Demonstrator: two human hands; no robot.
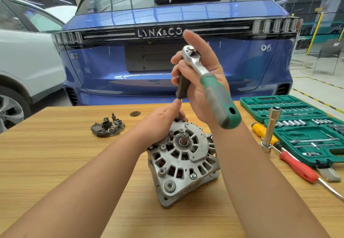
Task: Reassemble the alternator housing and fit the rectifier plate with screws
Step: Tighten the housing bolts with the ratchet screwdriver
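The alternator (183, 156) rests on the wooden worktop (55, 156), tilted, its shaft end facing up.

The left hand (163, 120) rests on the far upper edge of the alternator. Its fingers are curled over the housing rim; whether they pinch a small part there cannot be told.

The right hand (201, 74) is raised above the alternator, well clear of it. Its fingers are clamped on a ratchet wrench (210, 87) with a green and grey handle; the index finger points up. A dark socket (183, 86) hangs from the wrench head, directly above the left hand.

Left of the alternator, apart from it, lies the dark rectifier plate (108, 127). Right of the alternator stand a tall tube spanner (270, 128), a yellow screwdriver (264, 132), a red screwdriver (299, 169) and an open green tool case (247, 103). Beyond the alternator stands a blue car (111, 66).
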